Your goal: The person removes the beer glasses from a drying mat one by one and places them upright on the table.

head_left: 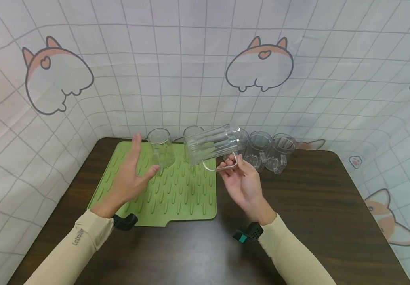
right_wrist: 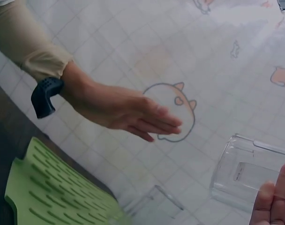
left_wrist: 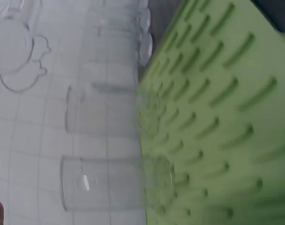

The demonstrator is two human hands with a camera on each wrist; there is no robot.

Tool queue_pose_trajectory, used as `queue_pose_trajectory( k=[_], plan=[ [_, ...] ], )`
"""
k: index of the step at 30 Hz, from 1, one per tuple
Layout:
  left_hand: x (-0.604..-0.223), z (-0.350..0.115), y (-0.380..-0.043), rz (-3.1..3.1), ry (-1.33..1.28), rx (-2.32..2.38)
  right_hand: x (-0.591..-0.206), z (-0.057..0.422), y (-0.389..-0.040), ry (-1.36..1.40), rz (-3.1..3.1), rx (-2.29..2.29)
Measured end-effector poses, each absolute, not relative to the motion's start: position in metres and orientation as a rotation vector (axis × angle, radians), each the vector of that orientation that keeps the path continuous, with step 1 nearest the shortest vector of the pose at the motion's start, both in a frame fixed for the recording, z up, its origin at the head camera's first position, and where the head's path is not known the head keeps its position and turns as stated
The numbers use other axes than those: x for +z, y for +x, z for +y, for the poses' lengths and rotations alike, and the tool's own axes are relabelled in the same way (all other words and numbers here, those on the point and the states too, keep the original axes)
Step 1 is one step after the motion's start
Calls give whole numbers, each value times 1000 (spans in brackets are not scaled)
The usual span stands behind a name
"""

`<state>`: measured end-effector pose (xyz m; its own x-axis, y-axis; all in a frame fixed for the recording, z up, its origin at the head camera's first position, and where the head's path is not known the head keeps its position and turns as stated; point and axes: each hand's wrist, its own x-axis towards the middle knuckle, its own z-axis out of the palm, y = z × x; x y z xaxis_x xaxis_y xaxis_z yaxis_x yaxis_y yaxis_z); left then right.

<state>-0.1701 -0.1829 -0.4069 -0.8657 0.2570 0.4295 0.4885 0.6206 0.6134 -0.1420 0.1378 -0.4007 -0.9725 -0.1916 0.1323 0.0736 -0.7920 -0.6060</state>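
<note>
My right hand [head_left: 242, 180] grips the handle of a clear ribbed mug [head_left: 212, 143], which is held up and tilted onto its side, its wide end toward the left. In the right wrist view the fingers [right_wrist: 281, 197] lie against the mug [right_wrist: 248, 173]. My left hand [head_left: 130, 172] is raised over the green mat with thumb and fingers spread, holding nothing. Just beyond it a clear mug [head_left: 161, 148] stands upright on the mat [head_left: 176, 198]. A second clear mug [head_left: 190, 132] stands there too, partly covered by the held one.
Right of the mat, several clear mugs [head_left: 279, 152] stand in a row at the back of the dark wooden table [head_left: 297, 221]. A white gridded cloth [head_left: 176, 79] with dog drawings hangs behind and at both sides.
</note>
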Motion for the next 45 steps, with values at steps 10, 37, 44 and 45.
queue_pose_trajectory(
  k=[10,37,44,45],
  plan=[
    [-406,-220,-170,-2783,-459,-856,-394,159,-146,-331,1103,-2836],
    [-465,-296,-158,-2909,-338,-646,-402,201,-142,-381,1667,-2718],
    [-479,-302,-156,-2951,-323,-628,-413,207,-136,-396,1778,-2668],
    [-481,-303,-156,-2955,-321,-624,-415,207,-135,-399,1794,-2658]
  ],
)
